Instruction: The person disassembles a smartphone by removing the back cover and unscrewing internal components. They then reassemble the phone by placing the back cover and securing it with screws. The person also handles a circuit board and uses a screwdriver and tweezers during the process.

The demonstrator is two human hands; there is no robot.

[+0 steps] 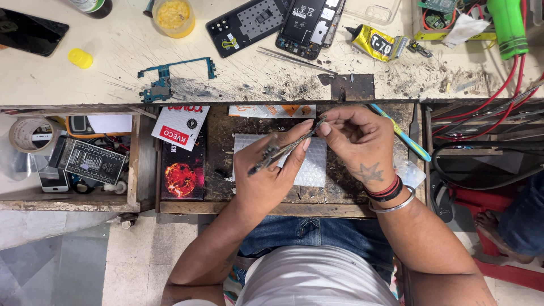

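My left hand (271, 173) grips a thin dark circuit board (283, 150), seen nearly edge-on and slanting up to the right, over an open drawer. My right hand (358, 141) pinches the board's upper end with thumb and forefinger. A blue and yellow toothbrush (409, 140) is tucked in that same hand, its handle sticking out to the lower right. Under both hands a sheet of bubble wrap (318, 167) lies on the drawer floor.
On the scratched bench top lie a blue circuit board (163, 80), two opened phones (249, 22) (309, 24), tweezers (294, 58), a yellow glue tube (377, 42), a yellow jar (174, 16) and a green tool (507, 25) with red cables. A left drawer holds a tape roll (28, 133). Another person's foot (498, 226) is at the right.
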